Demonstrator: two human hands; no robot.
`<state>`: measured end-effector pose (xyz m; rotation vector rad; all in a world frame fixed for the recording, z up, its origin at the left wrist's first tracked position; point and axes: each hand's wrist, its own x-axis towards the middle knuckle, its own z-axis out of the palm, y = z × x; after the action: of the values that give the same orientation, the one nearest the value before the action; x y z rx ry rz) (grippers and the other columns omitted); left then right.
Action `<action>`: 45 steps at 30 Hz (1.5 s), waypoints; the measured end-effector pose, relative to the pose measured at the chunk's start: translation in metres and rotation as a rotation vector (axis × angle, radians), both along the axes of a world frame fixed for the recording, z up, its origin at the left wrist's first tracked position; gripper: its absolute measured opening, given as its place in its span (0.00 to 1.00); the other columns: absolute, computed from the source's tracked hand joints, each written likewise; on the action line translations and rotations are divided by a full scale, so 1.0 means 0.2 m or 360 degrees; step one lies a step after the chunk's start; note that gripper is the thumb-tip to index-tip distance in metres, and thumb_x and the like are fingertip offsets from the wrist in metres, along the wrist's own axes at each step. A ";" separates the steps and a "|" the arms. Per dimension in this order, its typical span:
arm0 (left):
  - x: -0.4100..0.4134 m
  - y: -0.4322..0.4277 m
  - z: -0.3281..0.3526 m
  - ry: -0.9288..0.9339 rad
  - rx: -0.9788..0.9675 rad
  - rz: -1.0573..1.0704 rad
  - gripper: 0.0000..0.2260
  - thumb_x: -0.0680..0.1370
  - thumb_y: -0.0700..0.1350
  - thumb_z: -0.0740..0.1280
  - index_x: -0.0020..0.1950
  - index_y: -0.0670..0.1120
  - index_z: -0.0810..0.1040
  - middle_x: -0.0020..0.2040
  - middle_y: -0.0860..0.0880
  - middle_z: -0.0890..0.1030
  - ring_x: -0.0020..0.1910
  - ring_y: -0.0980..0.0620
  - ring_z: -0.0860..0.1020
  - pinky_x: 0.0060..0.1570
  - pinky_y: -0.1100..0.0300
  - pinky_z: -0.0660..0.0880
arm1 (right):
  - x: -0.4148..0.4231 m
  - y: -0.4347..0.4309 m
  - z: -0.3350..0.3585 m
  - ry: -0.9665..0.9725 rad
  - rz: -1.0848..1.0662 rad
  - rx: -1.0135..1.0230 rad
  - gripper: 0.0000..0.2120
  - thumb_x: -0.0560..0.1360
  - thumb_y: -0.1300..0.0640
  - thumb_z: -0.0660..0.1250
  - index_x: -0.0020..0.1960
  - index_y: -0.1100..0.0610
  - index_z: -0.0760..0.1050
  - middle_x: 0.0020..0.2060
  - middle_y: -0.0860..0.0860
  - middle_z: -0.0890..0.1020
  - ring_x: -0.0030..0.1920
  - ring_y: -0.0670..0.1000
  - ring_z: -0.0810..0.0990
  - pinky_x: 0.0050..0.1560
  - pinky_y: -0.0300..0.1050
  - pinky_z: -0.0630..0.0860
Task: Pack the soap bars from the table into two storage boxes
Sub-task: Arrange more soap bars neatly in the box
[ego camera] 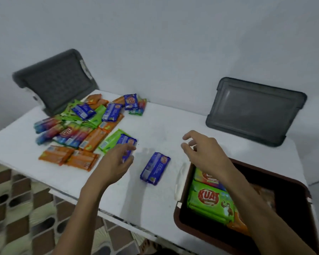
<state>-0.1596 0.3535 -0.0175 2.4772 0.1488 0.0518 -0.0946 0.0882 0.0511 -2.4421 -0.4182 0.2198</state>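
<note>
Brown plastic storage box (177,218), near right, holds green-wrapped soap bars (208,199). Left hand (114,162) grips blue-wrapped soap bar (127,142); right hand (204,151) fingers (189,134) spread, empty.

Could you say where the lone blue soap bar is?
Head view, centre: the blue soap bar lies on the table, between left hand and right hand.

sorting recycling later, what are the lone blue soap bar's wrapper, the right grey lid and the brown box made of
Lone blue soap bar: glossy printed plastic film, judging by its sheen. Right grey lid: smooth, slightly see-through moulded plastic, probably. Brown storage box: opaque rigid plastic, seemingly, with a rounded moulded rim.
</note>
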 end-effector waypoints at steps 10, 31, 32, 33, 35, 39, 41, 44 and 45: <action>-0.10 0.55 -0.16 0.0253 0.0418 0.0575 0.16 0.76 0.54 0.67 0.63 0.52 0.75 0.65 0.47 0.73 0.60 0.43 0.72 0.54 0.49 0.74 | 0.26 0.91 -0.13 -0.0090 0.0800 -0.0097 0.14 0.80 0.54 0.62 0.65 0.52 0.72 0.57 0.54 0.80 0.55 0.54 0.79 0.54 0.53 0.77; -0.09 0.85 -0.29 0.0550 0.0760 0.0108 0.35 0.73 0.54 0.69 0.76 0.56 0.56 0.76 0.52 0.59 0.68 0.45 0.62 0.67 0.52 0.65 | 0.49 1.72 -0.54 -0.0496 0.1608 -0.1011 0.35 0.71 0.46 0.72 0.73 0.51 0.60 0.71 0.53 0.65 0.65 0.60 0.70 0.61 0.56 0.74; -0.08 0.85 -0.28 0.0541 0.0771 0.0113 0.33 0.73 0.50 0.69 0.75 0.56 0.57 0.76 0.52 0.60 0.67 0.46 0.62 0.66 0.52 0.66 | 0.49 1.73 -0.53 -0.0505 0.1609 -0.1052 0.36 0.71 0.45 0.72 0.73 0.52 0.59 0.71 0.54 0.64 0.66 0.60 0.69 0.61 0.56 0.73; -0.08 0.84 -0.27 0.0518 0.0782 0.0125 0.32 0.74 0.48 0.68 0.75 0.56 0.58 0.75 0.51 0.61 0.66 0.46 0.63 0.65 0.51 0.68 | 0.49 1.73 -0.52 -0.0513 0.1615 -0.1087 0.37 0.71 0.45 0.72 0.73 0.53 0.60 0.71 0.55 0.64 0.67 0.60 0.69 0.62 0.56 0.72; -0.07 0.84 -0.27 0.0501 0.0782 0.0144 0.31 0.73 0.46 0.69 0.74 0.55 0.60 0.74 0.51 0.63 0.65 0.46 0.64 0.63 0.50 0.70 | 0.50 1.72 -0.50 -0.0485 0.1613 -0.1129 0.38 0.70 0.45 0.72 0.74 0.53 0.59 0.71 0.57 0.62 0.68 0.61 0.67 0.64 0.57 0.71; -0.06 0.84 -0.25 0.0591 0.0815 0.0105 0.33 0.72 0.50 0.70 0.74 0.58 0.58 0.71 0.52 0.64 0.65 0.47 0.64 0.62 0.49 0.70 | 0.50 1.72 -0.47 -0.0379 0.1607 -0.1113 0.43 0.67 0.47 0.75 0.74 0.53 0.56 0.71 0.57 0.63 0.68 0.61 0.67 0.63 0.57 0.71; -0.05 0.84 -0.24 0.0628 0.0845 0.0063 0.35 0.71 0.52 0.71 0.74 0.58 0.58 0.70 0.51 0.64 0.63 0.47 0.64 0.60 0.49 0.72 | 0.51 1.70 -0.48 -0.0398 0.1595 -0.0987 0.42 0.67 0.47 0.75 0.72 0.54 0.57 0.67 0.57 0.67 0.65 0.60 0.70 0.61 0.56 0.73; -0.04 0.83 -0.23 0.0655 0.0845 0.0000 0.34 0.70 0.58 0.71 0.72 0.58 0.61 0.67 0.51 0.65 0.62 0.49 0.65 0.59 0.52 0.71 | 0.54 1.64 -0.45 -0.0370 0.1497 -0.0724 0.41 0.67 0.45 0.74 0.72 0.52 0.56 0.63 0.55 0.70 0.61 0.56 0.71 0.60 0.54 0.74; -0.04 0.82 -0.23 0.0654 0.0834 -0.0013 0.34 0.69 0.60 0.71 0.71 0.58 0.61 0.67 0.51 0.65 0.61 0.50 0.66 0.59 0.53 0.70 | 0.54 1.61 -0.43 -0.0322 0.1442 -0.0612 0.41 0.67 0.46 0.74 0.72 0.50 0.56 0.62 0.54 0.71 0.60 0.54 0.72 0.60 0.53 0.74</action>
<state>-0.1682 0.5168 -0.0630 2.9810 0.3350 -0.4821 0.0141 0.4102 -0.0351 -2.4632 -1.6934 0.4611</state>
